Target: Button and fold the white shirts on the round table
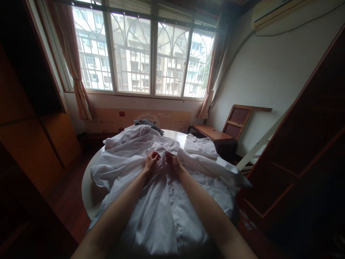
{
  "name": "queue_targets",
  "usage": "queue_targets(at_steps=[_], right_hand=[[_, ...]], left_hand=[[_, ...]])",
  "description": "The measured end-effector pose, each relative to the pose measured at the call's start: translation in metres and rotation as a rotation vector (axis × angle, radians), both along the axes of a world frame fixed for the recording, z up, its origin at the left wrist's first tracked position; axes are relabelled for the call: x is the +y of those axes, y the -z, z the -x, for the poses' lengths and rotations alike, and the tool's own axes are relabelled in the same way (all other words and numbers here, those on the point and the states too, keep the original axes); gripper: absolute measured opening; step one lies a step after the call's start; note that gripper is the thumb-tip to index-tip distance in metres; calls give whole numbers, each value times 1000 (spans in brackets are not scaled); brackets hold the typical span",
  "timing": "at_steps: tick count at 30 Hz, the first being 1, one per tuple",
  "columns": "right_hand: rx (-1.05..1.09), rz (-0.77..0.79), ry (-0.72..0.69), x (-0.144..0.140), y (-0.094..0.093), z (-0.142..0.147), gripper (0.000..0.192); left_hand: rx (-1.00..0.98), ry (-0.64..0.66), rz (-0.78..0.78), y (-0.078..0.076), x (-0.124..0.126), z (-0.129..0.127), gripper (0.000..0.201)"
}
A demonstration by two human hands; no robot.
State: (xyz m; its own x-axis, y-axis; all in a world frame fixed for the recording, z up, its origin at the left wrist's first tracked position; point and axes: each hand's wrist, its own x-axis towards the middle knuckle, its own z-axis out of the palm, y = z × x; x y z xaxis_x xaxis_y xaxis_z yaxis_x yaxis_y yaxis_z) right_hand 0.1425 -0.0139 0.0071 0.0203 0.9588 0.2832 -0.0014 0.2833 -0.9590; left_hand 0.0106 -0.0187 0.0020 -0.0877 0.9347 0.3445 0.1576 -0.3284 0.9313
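Note:
A white shirt [153, 216] lies spread over a round white table [88, 194], with its collar end away from me. Its front edges run down the middle toward me, and loose cloth hangs over the near edge. Just below the collar, my left hand [152, 161] is closed in a pinch on the shirt's front. Close beside it, my right hand [173, 162] pinches the opposite side of the front opening. A small gap separates the two hands. The fingertips are too small and dim to show whether a button is between them.
A folded white garment [201, 145] lies on the table's far right, and a dark striped cloth [148, 126] at its back. Behind stand a wooden bench [214, 132] and a leaning framed panel [235, 120]. A large dark wooden piece [299, 162] slants along the right.

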Motion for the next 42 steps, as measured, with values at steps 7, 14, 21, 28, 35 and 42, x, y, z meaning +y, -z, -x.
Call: queue_targets(at_steps=[7,14,21,28,35,42], right_hand=[[204,93,-38,-1,-5,-5,10],[281,116,-54,0,-1,-2,18],[124,118,91,6,10,4,17],[11,120,148,7,11,4,26],[-39,131,173,4,8,5,33],[-178,126,181,-1,4,5,28]], left_hand=[[259,59,-60,-2,-6,1,23],[535,-59,-64,9,-1,5,23],[649,-127,-43,14,0,3,25],[714,-168,-58,8,-2,3,29],[750,-225,-25,4,-5,4,16],[781,-192,67,-3,-11,1,20]])
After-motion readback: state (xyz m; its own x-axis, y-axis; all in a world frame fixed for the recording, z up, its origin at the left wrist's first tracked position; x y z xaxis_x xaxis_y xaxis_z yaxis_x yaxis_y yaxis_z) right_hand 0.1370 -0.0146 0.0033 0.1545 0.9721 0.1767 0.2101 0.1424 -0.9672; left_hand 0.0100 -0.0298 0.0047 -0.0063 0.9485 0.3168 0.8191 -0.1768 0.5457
